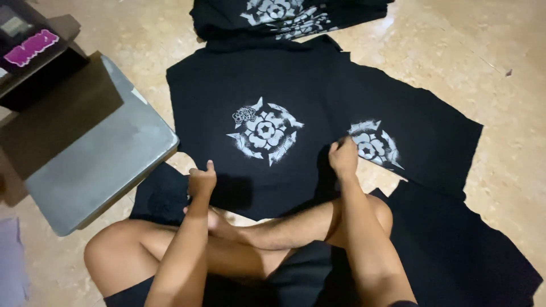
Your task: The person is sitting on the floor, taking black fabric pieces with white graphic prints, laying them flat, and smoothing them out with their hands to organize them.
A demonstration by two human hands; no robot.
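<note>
Black cloth panel [256,91], printed with a white rose emblem [264,132], lies spread on a beige stone floor [500,51] before a cross-legged person. Their left hand [202,182] pinches the panel's near edge at 7 o'clock of the emblem, thumb raised; the right hand [343,158] is closed on its edge at 4 o'clock. A second printed panel [421,131] lies at 3 o'clock, a stack of printed cloth [284,14] at 12, a grey board [96,159] at 9.
</note>
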